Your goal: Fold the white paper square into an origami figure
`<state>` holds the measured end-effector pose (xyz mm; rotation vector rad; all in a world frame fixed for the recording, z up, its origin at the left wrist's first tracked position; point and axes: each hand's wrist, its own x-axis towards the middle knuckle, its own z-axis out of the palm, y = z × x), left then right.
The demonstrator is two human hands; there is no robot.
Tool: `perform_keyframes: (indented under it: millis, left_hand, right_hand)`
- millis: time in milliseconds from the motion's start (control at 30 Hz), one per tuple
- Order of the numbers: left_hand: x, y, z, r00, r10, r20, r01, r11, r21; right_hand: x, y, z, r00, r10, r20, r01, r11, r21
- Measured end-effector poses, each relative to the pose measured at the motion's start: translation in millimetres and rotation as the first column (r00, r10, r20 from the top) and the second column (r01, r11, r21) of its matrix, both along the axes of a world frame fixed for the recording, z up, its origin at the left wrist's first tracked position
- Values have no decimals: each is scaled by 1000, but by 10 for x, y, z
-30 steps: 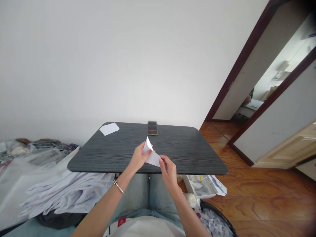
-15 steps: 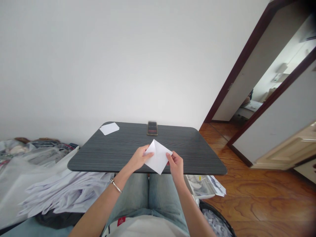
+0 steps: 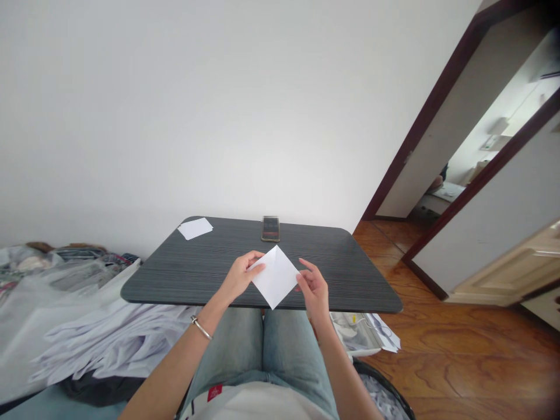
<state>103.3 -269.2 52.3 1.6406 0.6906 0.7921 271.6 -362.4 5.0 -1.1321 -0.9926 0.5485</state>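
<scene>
A white square of paper (image 3: 275, 279) is held up above the front part of the dark table (image 3: 175, 274), turned like a diamond with a faint crease near its top corner. My left hand (image 3: 242, 274) pinches its left corner between thumb and fingers. At the right corner, my right hand (image 3: 314, 287) grips the edge with the thumb in front, its index finger lifted away from the sheet. Behind the paper a phone (image 3: 270, 229) leans at the table's back edge. More white sheets (image 3: 195, 228) lie at the back left corner.
White cloth or paper (image 3: 118, 338) is heaped on the left below the table. To the right stand a white tray (image 3: 365, 341) with odds and ends and a black bin (image 3: 389, 396) on the wooden floor (image 3: 459, 344). A white wall (image 3: 262, 116) rises behind the table.
The paper has turned slightly and shifted a little left. My left hand has moved left to the corner, and my right index finger has lifted off the sheet.
</scene>
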Motion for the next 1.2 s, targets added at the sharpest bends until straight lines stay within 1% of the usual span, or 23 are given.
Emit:
perform_keyframes:
  millis: [33,67,133,233,300,433,500,567,633,700,733,800,900,1000,1100,1200]
  left_hand:
    - [-4,4,1,1000,3,2,-3,1000,-4]
    - [-8,6,4,1000,5,6,-5,1000,-4]
    - [-14,2,16,1000,1,14,-1,1000,10]
    - [-22,-11,35,1000,-18,21,17,1000,26]
    - [-20,-17,37,999,-26,25,26,1000,10]
    - [8,-18,16,999,-20,36,20,1000,-12]
    - [16,-14,5,999,-17,37,18,1000,-8]
    - [1,-7,-1,999,-44,15,44,999,-13]
    - [-40,4,-5,994,-113,0,113,993,-38]
    - [-98,18,-11,979,-203,35,205,977,-63]
    - [-127,26,-17,971,-231,61,235,970,-60]
    - [-178,42,-31,966,-244,89,251,966,-68]
    - [-220,63,-54,969,-215,119,225,971,-81]
    - [-223,72,-68,974,-181,138,191,979,-66]
    - [-201,60,-81,977,-141,161,147,989,-23]
    - [-169,35,-102,977,-85,197,78,996,47]
  right_hand:
    - [26,-7,-5,998,-3,69,2,1000,13]
    - [58,-17,-10,988,20,150,-22,1000,14]
    - [125,-42,-15,948,124,292,-138,990,29]
    - [203,-77,2,897,247,367,-280,959,39]
    - [220,-88,26,870,270,412,-308,951,27]
    - [182,-72,54,839,236,490,-279,960,16]
    - [157,-57,46,847,227,481,-272,962,25]
    - [146,-48,28,870,217,444,-259,965,36]
    - [150,-47,6,896,207,392,-243,969,46]
    - [161,-50,-17,921,206,330,-237,970,55]
    - [167,-50,-28,931,209,298,-236,970,58]
    - [173,-48,-51,946,219,240,-240,969,59]
    - [169,-37,-79,955,239,173,-251,967,51]
    - [148,-26,-85,960,248,130,-256,965,49]
    - [116,-26,-62,965,244,100,-249,968,36]
    - [77,-26,-37,970,232,75,-234,972,22]
